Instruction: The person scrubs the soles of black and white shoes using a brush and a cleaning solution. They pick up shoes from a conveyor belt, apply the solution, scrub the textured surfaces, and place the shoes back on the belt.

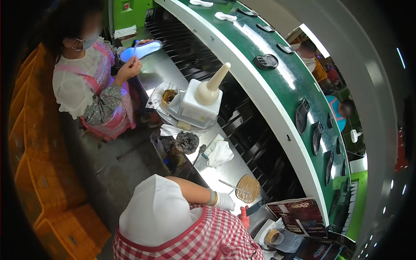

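My left hand [224,201] wears a white glove and rests low over the metal bench; how its fingers are bent is too small to make out. Beside it, a thin stick-like tool [234,186] lies across a round brown, glossy pad or dish [248,189]. My right hand [245,218], with reddish coverings on the fingers, is closed at the near end of a dark flat piece [255,208], perhaps a shoe sole. Part of the right hand is hidden behind my red-checked apron [208,234].
A green conveyor [277,82] carries dark shoe soles [302,116]. On the bench stand a white nozzle bottle [201,102], a dark crusted lump [187,142] and a crumpled white cloth [220,154]. A co-worker [99,86] brushes a blue-lit sole. Orange crates [52,186] line the left.
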The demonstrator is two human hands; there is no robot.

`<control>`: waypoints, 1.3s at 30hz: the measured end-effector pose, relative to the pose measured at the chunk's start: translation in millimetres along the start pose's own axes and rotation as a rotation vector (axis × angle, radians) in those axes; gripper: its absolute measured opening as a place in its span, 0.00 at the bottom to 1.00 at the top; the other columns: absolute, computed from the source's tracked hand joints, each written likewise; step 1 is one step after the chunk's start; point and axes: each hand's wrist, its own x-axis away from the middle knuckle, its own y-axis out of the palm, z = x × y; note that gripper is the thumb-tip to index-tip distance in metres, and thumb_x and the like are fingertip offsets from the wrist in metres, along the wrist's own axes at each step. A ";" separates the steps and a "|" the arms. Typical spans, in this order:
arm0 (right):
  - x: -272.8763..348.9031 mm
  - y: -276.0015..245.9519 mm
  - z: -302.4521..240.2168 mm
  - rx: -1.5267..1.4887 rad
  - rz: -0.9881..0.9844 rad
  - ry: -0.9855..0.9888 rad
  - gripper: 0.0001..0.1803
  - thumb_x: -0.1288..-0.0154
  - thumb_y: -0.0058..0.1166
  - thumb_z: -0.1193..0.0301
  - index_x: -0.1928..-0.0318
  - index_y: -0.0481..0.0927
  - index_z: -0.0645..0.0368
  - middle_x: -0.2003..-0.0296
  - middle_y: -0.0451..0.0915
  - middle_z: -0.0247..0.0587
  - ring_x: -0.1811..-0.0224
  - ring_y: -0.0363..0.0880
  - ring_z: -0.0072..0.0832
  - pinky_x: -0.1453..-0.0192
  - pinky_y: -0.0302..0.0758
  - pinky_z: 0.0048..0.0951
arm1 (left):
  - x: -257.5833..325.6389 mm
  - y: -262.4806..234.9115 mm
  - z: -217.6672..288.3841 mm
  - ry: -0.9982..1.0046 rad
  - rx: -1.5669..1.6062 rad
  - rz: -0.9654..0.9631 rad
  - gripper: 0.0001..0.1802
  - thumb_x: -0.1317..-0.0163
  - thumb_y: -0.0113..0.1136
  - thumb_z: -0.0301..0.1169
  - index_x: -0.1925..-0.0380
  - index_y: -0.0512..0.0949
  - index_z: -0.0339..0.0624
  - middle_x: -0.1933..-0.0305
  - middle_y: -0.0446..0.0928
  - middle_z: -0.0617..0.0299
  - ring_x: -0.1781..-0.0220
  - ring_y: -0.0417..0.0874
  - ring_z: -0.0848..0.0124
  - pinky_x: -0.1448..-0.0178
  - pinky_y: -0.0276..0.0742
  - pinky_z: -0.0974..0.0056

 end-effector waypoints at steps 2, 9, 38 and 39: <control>-3.5 -0.4 1.0 0.181 -0.016 -0.121 0.20 0.46 0.58 0.75 0.50 0.74 0.59 0.49 0.78 0.40 0.71 0.72 0.24 0.68 0.70 0.24 | 6.5 -32.2 4.6 0.003 0.032 0.239 0.08 0.49 0.54 0.29 0.68 0.78 0.46 0.66 0.78 0.55 0.64 0.81 0.57 0.60 0.77 0.55; 17.9 -2.5 8.3 0.951 0.005 -1.004 0.27 0.48 0.49 0.83 0.45 0.71 0.51 0.45 0.73 0.53 0.63 0.77 0.48 0.62 0.74 0.42 | 9.2 -270.8 -1.1 0.122 -0.444 1.387 0.16 0.56 0.58 0.22 0.63 0.77 0.41 0.59 0.77 0.56 0.59 0.78 0.58 0.57 0.73 0.57; 19.3 -62.0 -1.9 0.811 0.329 -1.045 0.29 0.45 0.51 0.82 0.40 0.68 0.52 0.75 0.70 0.49 0.73 0.72 0.46 0.70 0.68 0.43 | -35.7 -308.8 -34.4 -0.172 0.200 1.634 0.34 0.45 0.61 0.33 0.41 0.63 0.27 0.45 0.69 0.46 0.43 0.71 0.60 0.38 0.65 0.60; 17.7 -67.4 -5.0 0.752 0.321 -1.066 0.28 0.44 0.51 0.81 0.40 0.68 0.52 0.75 0.70 0.49 0.73 0.72 0.45 0.70 0.68 0.43 | -31.6 -271.2 -21.7 -0.174 0.008 1.577 0.37 0.46 0.60 0.29 0.37 0.58 0.30 0.42 0.66 0.49 0.42 0.71 0.62 0.38 0.65 0.63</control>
